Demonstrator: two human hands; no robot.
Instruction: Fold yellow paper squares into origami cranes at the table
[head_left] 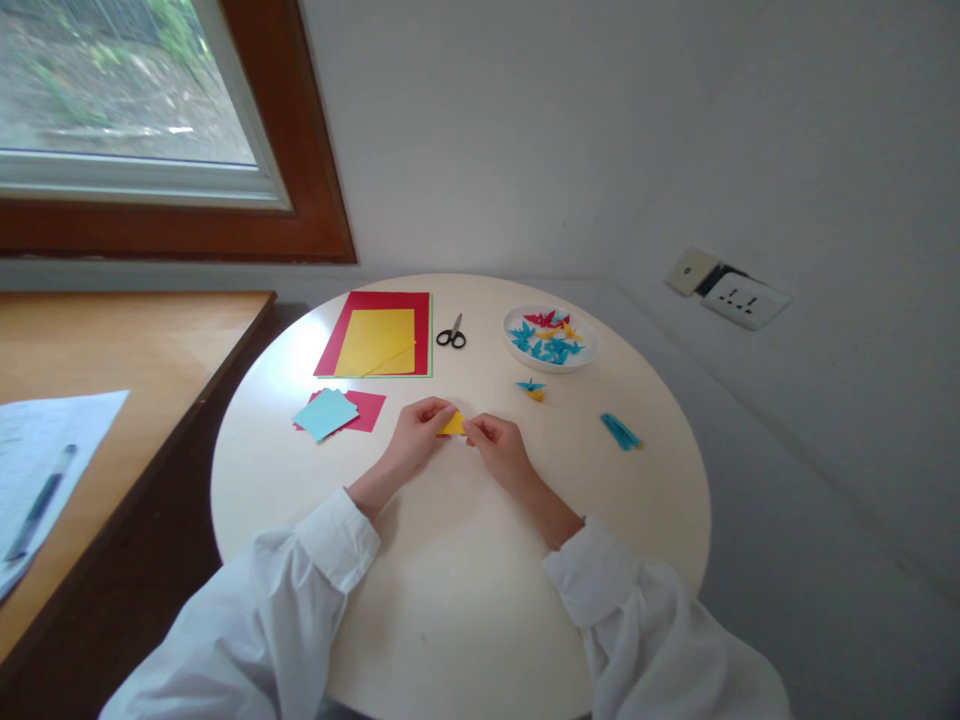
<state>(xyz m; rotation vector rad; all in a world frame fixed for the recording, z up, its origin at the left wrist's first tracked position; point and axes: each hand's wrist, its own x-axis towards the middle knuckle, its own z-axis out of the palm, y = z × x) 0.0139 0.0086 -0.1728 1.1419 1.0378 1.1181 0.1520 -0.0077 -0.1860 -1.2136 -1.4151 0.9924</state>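
Note:
Between my two hands is a small folded piece of yellow paper [453,425], held just above the round white table [450,580]. My left hand [421,432] pinches its left side, and my right hand [496,440] grips its right corner with thumb and fingers. Part of the paper is hidden behind the fingers. Beyond my right hand lie a blue and a yellow folded paper crane [532,389]. To the left of my left hand is a stack of light blue paper squares [327,414] on top of pink-red ones [370,410].
At the back stand a white dish [597,350] of folded paper cranes and black-handled scissors [451,336]. Large yellow sheets [382,335] lie on red ones [424,310]. Folded blue strips [619,431] are at right. A wooden desk [187,330] holds a pen [41,505].

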